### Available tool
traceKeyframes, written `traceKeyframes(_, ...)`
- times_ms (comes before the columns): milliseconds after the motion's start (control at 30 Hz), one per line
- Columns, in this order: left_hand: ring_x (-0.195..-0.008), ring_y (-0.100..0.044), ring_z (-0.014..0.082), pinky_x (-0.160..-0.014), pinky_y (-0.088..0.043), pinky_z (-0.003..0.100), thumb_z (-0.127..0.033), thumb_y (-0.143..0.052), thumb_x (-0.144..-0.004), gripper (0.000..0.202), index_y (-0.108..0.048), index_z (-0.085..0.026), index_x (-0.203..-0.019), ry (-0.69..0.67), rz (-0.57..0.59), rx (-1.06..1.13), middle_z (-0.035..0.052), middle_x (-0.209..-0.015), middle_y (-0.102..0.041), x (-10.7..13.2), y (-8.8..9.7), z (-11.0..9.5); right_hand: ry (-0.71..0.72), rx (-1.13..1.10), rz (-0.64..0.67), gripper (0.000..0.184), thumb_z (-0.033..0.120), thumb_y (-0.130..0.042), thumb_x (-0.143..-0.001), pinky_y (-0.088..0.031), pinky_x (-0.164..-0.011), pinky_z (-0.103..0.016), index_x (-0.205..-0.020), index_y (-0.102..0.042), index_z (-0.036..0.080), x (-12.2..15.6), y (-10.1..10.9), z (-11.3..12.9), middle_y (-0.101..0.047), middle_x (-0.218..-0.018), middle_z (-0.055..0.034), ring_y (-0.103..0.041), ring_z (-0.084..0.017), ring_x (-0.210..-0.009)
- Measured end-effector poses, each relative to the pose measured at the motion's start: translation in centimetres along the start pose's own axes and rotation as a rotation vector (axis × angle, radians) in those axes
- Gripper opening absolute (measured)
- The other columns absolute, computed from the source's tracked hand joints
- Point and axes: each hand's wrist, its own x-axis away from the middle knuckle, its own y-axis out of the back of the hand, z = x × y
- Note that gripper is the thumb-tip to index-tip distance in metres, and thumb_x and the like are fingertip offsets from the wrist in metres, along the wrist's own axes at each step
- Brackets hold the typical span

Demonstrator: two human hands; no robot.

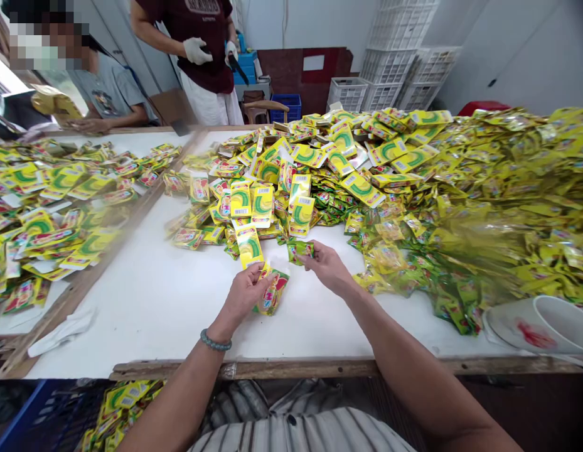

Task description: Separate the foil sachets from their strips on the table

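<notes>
My left hand (246, 292) is closed on a small printed carton (276, 292), yellow and green with red fruit on it, held low over the white table. Between the fingertips of my right hand (329, 269) is a small green candy sachet (299, 252), just up and right of the carton. Just beyond my left fingers lies a yellow carton with a green melon picture (248, 245). A heap of similar cartons (275, 169) rises behind both hands. Loose green sachets (333, 204) show under and beside that heap.
A large pile of yellow sachets (508, 188) covers the right side, beside a white bucket (540, 326). Wooden strips (93, 276) divide the table; more cartons (69, 182) lie left. A blue crate (41, 414) stands below. Two people are across the table, one wearing white gloves (197, 51).
</notes>
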Motion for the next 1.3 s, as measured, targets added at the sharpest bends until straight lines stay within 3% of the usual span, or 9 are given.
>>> traceKeyframes(300, -0.082, -0.064, 0.0198, -0.073, -0.051, 0.029, -0.049, -0.062, -0.082, 0.041, -0.066, -0.016, -0.105, -0.03, 0.221, -0.231, 0.0047, -0.092, -0.071, -0.1, -0.3, 0.1, -0.061, 0.575, 0.321, 0.016, 0.026, -0.062, -0.08, -0.03, -0.056, -0.024, -0.066, -0.057, 0.018, 0.8, 0.3, 1.1, -0.05, -0.058, 0.0038, -0.044, -0.011, -0.058)
traceKeyframes(467, -0.07, -0.064, 0.0189, -0.062, -0.049, 0.026, -0.049, -0.066, -0.078, 0.037, -0.066, -0.017, -0.096, 0.109, 0.238, -0.212, 0.0017, -0.074, -0.069, -0.4, -1.1, 0.3, -0.01, 0.818, 0.366, 0.013, 0.023, -0.061, -0.086, -0.04, -0.069, -0.026, -0.096, -0.064, 0.016, 2.0, -0.3, 1.9, -0.067, -0.09, -0.006, -0.059, -0.017, -0.081)
traceKeyframes(567, -0.061, -0.063, 0.0167, -0.056, -0.046, 0.024, -0.052, -0.069, -0.073, 0.04, -0.064, -0.017, -0.094, 0.216, 0.177, -0.15, -0.0001, -0.07, -0.069, -0.5, -1.3, 0.0, -0.016, 0.906, 0.233, 0.033, 0.023, -0.057, -0.09, -0.043, -0.079, -0.028, -0.121, -0.054, 0.012, 3.6, 2.0, 2.8, -0.065, -0.108, -0.0114, -0.06, -0.02, -0.094)
traceKeyframes(633, -0.057, -0.061, 0.0152, -0.054, -0.045, 0.024, -0.053, -0.072, -0.068, 0.043, -0.062, -0.017, -0.09, 0.268, 0.13, -0.086, -0.0013, -0.067, -0.068, -0.4, -1.5, -0.5, -0.086, 1.07, 0.115, 0.031, 0.015, -0.051, -0.089, -0.042, -0.082, -0.031, -0.12, -0.055, 0.011, 5.3, 4.6, 3.3, -0.063, -0.111, -0.0141, -0.058, -0.023, -0.098)
traceKeyframes(800, -0.055, -0.062, 0.0139, -0.053, -0.045, 0.023, -0.05, -0.08, -0.058, 0.052, -0.059, -0.017, -0.092, 0.319, 0.05, 0.059, -0.0021, -0.066, -0.069, -0.3, -1.6, -1.7, -0.215, 1.355, 0.178, 0.042, -0.003, -0.048, -0.076, -0.04, -0.08, -0.035, -0.112, -0.062, 0.015, 8.8, 8.4, 1.4, -0.061, -0.115, -0.0152, -0.055, -0.028, -0.101)
traceKeyframes(933, -0.064, -0.068, 0.0184, -0.06, -0.05, 0.028, -0.046, -0.084, -0.056, 0.061, -0.054, -0.018, -0.101, 0.267, 0.069, 0.13, 0.0013, -0.075, -0.072, -0.6, -1.3, -1.2, -0.133, 1.241, 0.076, 0.03, 0.006, -0.043, -0.087, -0.04, -0.081, -0.034, -0.105, -0.066, 0.015, 6.8, 6.5, -0.9, -0.067, -0.101, -0.0135, -0.057, -0.026, -0.096)
traceKeyframes(1067, -0.065, -0.068, 0.0206, -0.062, -0.05, 0.03, -0.047, -0.083, -0.058, 0.063, -0.054, -0.015, -0.105, 0.213, 0.037, 0.036, 0.002, -0.071, -0.071, -0.8, -0.6, -0.1, -0.076, 0.798, -0.049, 0.022, 0.025, -0.048, -0.093, -0.041, -0.077, -0.03, -0.098, -0.068, 0.018, 2.0, 3.4, 0.4, -0.069, -0.092, -0.0079, -0.059, -0.022, -0.092)
traceKeyframes(1200, -0.067, -0.068, 0.02, -0.062, -0.051, 0.03, -0.049, -0.08, -0.062, 0.058, -0.06, -0.015, -0.104, 0.138, 0.019, -0.01, 0.0027, -0.076, -0.073, -0.9, 0.0, 0.4, 0.001, 0.332, -0.017, 0.023, 0.034, -0.054, -0.087, -0.042, -0.068, -0.026, -0.098, -0.065, 0.017, -0.8, 0.5, 2.4, -0.069, -0.088, -0.0022, -0.059, -0.016, -0.077)
traceKeyframes(1300, -0.075, -0.069, 0.0209, -0.067, -0.053, 0.031, -0.051, -0.078, -0.065, 0.056, -0.062, -0.015, -0.105, 0.067, 0.041, 0.024, 0.0043, -0.085, -0.074, -0.8, 0.2, 0.6, -0.024, 0.253, 0.052, 0.023, 0.037, -0.059, -0.082, -0.041, -0.065, -0.025, -0.09, -0.066, 0.017, -0.8, -0.9, 2.0, -0.068, -0.08, -0.0005, -0.057, -0.016, -0.073)
